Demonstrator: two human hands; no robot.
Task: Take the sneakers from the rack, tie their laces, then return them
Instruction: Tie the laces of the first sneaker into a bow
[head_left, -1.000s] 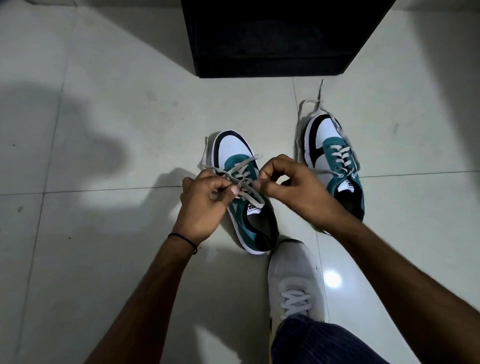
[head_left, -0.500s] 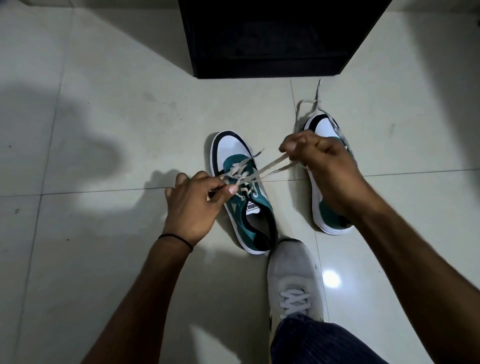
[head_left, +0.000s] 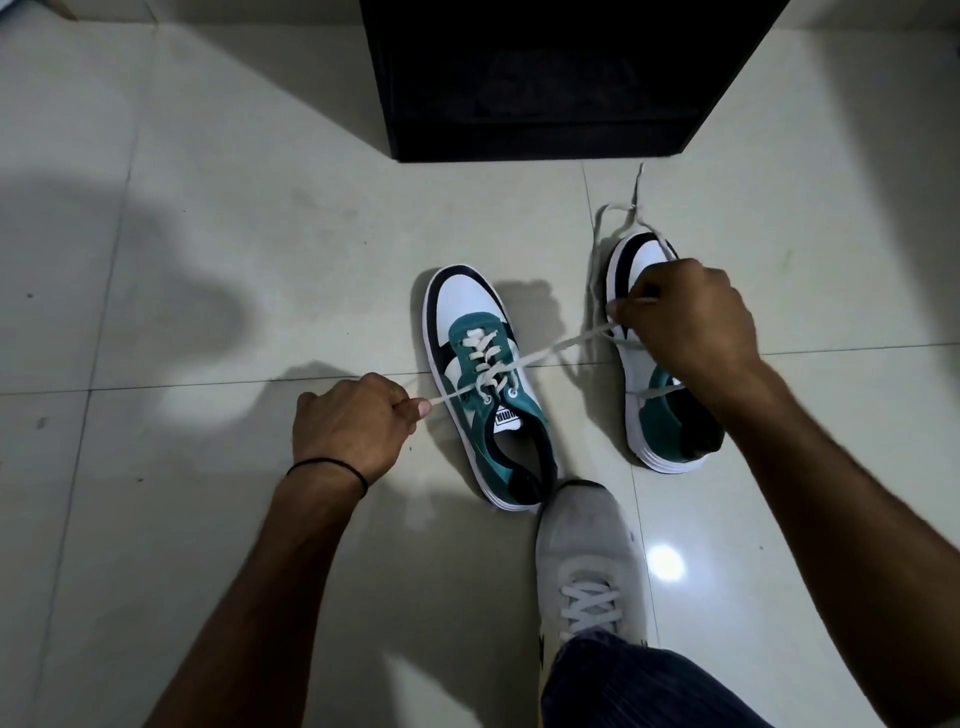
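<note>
Two white, teal and black sneakers stand on the tiled floor. The left sneaker (head_left: 483, 374) has its off-white laces (head_left: 550, 354) pulled taut to both sides, crossed over the tongue. My left hand (head_left: 348, 426) grips one lace end to the sneaker's left. My right hand (head_left: 685, 322) grips the other end, held above the right sneaker (head_left: 660, 410) and hiding its middle. The right sneaker's laces (head_left: 618, 218) lie loose on the floor past its toe.
A black rack (head_left: 545, 78) stands at the top centre, its inside too dark to read. My own grey shoe (head_left: 582, 566) and trouser leg sit just behind the left sneaker's heel. Pale floor tiles spread on all sides.
My hands have drawn apart from over the left sneaker, the left one moving left and the right one moving right and up, stretching the laces tight.
</note>
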